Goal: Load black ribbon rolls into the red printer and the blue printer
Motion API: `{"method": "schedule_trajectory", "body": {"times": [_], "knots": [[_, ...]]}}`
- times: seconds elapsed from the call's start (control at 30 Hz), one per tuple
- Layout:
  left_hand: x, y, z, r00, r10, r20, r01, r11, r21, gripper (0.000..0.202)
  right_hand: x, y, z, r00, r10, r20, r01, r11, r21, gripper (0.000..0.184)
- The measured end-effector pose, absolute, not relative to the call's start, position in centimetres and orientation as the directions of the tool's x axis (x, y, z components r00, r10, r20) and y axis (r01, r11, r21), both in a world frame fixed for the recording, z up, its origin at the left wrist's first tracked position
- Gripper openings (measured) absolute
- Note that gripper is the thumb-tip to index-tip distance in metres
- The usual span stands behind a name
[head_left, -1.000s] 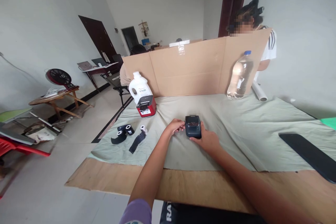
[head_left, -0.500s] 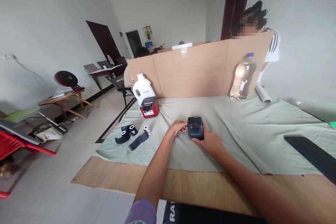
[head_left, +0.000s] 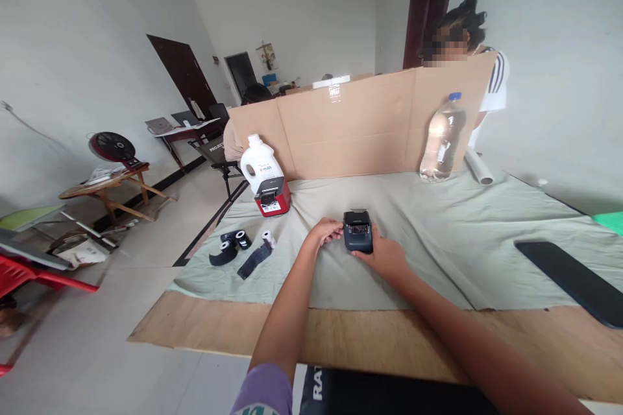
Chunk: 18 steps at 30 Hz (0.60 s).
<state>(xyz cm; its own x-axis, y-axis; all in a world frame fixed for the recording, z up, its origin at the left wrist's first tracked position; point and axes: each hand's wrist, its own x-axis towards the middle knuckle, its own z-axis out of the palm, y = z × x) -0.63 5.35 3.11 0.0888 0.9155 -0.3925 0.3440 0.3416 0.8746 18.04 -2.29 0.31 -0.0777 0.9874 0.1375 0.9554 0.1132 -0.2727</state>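
A small black portable thermal printer (head_left: 358, 241) lies on the green-grey cloth in front of me. My right hand (head_left: 387, 256) wraps its right side, thumb along the near edge. On the printer's left side, my left hand (head_left: 329, 231) has its fingers curled together with the tips against the casing. Further left are several rolls of black-backed paper (head_left: 242, 240), and a loose strip (head_left: 254, 262) trails from one of them. Behind these a red and black printer (head_left: 273, 198) stands before a white jug (head_left: 260, 159).
A cardboard panel (head_left: 345, 130) stands along the back of the cloth-covered table (head_left: 219, 324). Near its right end are a large clear bottle (head_left: 442, 139) and a white roll (head_left: 479, 166). A long black object (head_left: 569, 279) lies at the right. Beyond the panel is a person (head_left: 494, 78).
The camera view has shifted slightly, so everything sits a little further left. Both hands keep their places at the portable thermal printer.
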Motion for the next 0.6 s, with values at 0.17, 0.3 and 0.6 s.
{"method": "schedule_trajectory", "body": {"times": [0.17,0.3,0.6], "knots": [[-0.7,5.4,3.0,0.101,0.913,-0.396,0.322,0.347,0.881,0.026,18.1,-2.3,0.3,-0.073,0.987,0.142,0.956,0.110,-0.270,0.101],[-0.6,5.3,2.3,0.105,0.935,-0.339,0.312,0.293,0.904,0.024,18.1,-2.2,0.2,-0.066,0.989,0.132,0.959,0.099,-0.265,0.100],[-0.2,4.3,-0.4,0.050,0.999,-0.002,0.279,-0.012,0.960,0.022,18.3,-1.9,-0.4,-0.094,0.961,0.259,0.934,0.176,-0.311,0.098]]}}
